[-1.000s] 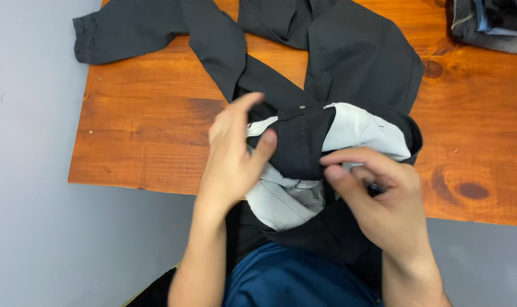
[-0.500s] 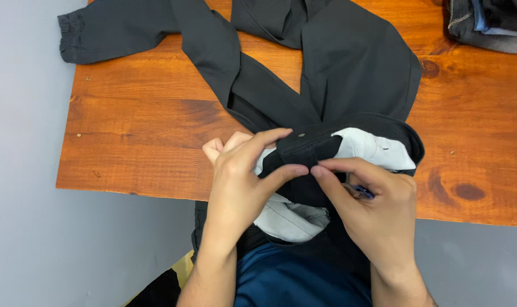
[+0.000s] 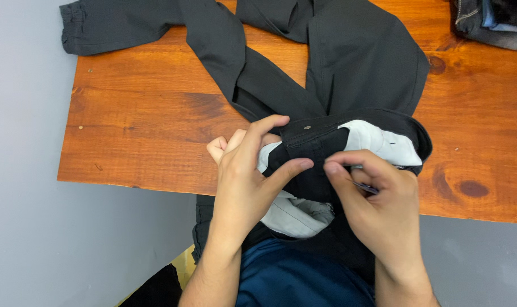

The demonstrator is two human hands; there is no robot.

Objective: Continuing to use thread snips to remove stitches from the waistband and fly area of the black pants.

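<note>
Black trousers [image 3: 355,62], white pocket lining exposed; left hand [image 3: 244,182], right hand [image 3: 378,199] pinching waistband.

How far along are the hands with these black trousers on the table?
Done: the black trousers lie spread on the wooden table, legs outstretched. In hand: the left hand and right hand pinch the waistband, white pocket lining exposed. Left: nothing is folded yet.

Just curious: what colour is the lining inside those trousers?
White pocket lining, inside black trousers; head view.
</note>
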